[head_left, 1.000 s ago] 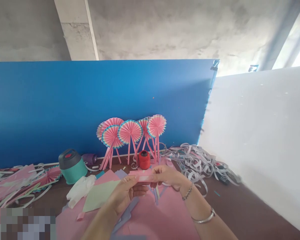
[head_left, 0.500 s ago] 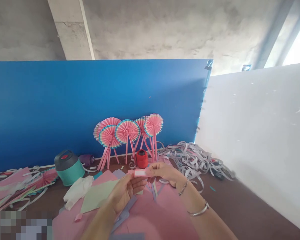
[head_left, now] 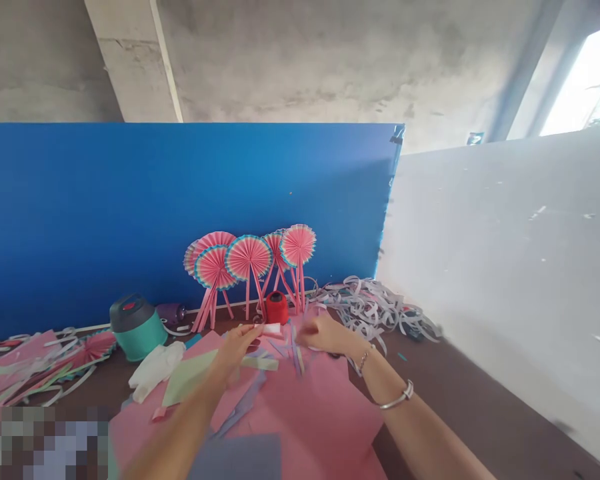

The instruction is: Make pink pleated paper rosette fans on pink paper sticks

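My left hand (head_left: 239,347) pinches a small folded piece of pink paper with a white strip on it (head_left: 270,329). To its right, my right hand (head_left: 324,333) is closed, with the fingertips bent down over narrow paper strips (head_left: 296,350); whatever it holds is hidden. Large pink sheets (head_left: 305,407) lie beneath both hands. A pale green sheet (head_left: 187,377) and a purple-grey sheet (head_left: 245,457) rest on the pile. Just beyond my hands stands a red round container with a dark top (head_left: 277,308).
Pink folded paper fans on stick legs (head_left: 250,259) lean against the blue partition (head_left: 105,200). A teal container with a dark lid (head_left: 139,330) and crumpled white material (head_left: 157,372) are at left. Tangled pale strips (head_left: 370,303) heap up at the back right, near a white wall (head_left: 505,267).
My right hand has let go of the pink piece and moved away to the right, down towards the strips. My left hand keeps the piece. The view has shifted slightly.
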Motion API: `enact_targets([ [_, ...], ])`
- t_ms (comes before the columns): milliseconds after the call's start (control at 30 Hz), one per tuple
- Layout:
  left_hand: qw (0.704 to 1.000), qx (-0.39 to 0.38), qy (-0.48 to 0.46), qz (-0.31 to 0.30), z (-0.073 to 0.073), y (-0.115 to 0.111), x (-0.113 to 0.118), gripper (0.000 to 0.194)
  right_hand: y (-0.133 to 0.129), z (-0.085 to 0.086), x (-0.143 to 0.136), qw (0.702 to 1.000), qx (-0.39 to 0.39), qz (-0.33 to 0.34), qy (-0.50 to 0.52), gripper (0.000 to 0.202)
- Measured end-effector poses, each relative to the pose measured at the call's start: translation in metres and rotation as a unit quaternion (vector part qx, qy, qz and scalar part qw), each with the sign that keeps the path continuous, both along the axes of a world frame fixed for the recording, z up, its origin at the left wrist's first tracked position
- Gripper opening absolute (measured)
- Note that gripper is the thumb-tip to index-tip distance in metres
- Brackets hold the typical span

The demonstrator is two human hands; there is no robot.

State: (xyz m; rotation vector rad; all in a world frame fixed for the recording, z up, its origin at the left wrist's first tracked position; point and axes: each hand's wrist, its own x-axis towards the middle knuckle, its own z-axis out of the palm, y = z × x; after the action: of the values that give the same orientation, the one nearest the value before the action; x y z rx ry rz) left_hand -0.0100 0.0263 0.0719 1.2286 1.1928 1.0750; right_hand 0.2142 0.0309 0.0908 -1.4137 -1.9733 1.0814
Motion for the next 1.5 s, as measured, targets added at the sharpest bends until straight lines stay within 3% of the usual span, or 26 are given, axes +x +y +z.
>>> enact_targets([
  [100, 0.999, 0.014, 0.032, 0.029, -0.015, -0.010, -0.009, 0.040, -0.020, -0.018, 0.003, 0.982, 0.055, 0.093, -0.153, 0.010],
  [267, 0.990, 0.034, 0.035, 0.132, -0.040, -0.021, -0.023, 0.056, -0.050, -0.047, -0.012, 0.951, 0.192, 0.101, -0.222, 0.033],
  [400, 0.978, 0.081, 0.071, 0.181, -0.051, -0.024, -0.033, 0.053, -0.058, -0.065, -0.021, 0.941, 0.233, 0.043, -0.243, 0.045],
  [633, 0.953, 0.169, 0.175, 0.183, -0.065, -0.023, -0.044, 0.021, -0.053, -0.089, -0.027, 0.913, 0.269, -0.106, -0.288, 0.038],
  [800, 0.919, 0.280, 0.261, 0.098, -0.058, -0.030, -0.039, 0.009, -0.047, -0.090, -0.024, 0.893, 0.262, -0.177, -0.321, 0.029],
  [933, 0.896, 0.215, 0.386, 0.027, -0.046, -0.037, -0.044, 0.006, -0.045, -0.090, -0.018, 0.884, 0.272, -0.190, -0.328, 0.032],
  [1000, 0.884, 0.164, 0.438, -0.003, -0.042, -0.040, -0.048, 0.002, -0.044, -0.089, -0.017, 0.891, 0.293, -0.162, -0.306, 0.031],
  [1100, 0.855, 0.120, 0.504, -0.031, -0.037, -0.043, -0.051, 0.006, -0.045, -0.087, -0.018, 0.900, 0.347, -0.066, -0.254, 0.032],
  [1200, 0.821, 0.114, 0.557, -0.046, -0.034, -0.046, -0.047, 0.006, -0.050, -0.084, -0.022, 0.893, 0.382, 0.031, -0.234, 0.032],
  [1300, 0.807, 0.119, 0.575, -0.057, -0.032, -0.047, -0.042, 0.010, -0.054, -0.085, -0.025, 0.890, 0.377, 0.090, -0.239, 0.035],
  [1367, 0.804, 0.124, 0.578, -0.060, -0.033, -0.047, -0.040, 0.009, -0.055, -0.086, -0.025, 0.896, 0.363, 0.100, -0.236, 0.039],
  [1500, 0.793, 0.128, 0.593, -0.060, -0.036, -0.044, -0.040, 0.012, -0.054, -0.089, -0.024, 0.916, 0.317, 0.049, -0.242, 0.048],
])
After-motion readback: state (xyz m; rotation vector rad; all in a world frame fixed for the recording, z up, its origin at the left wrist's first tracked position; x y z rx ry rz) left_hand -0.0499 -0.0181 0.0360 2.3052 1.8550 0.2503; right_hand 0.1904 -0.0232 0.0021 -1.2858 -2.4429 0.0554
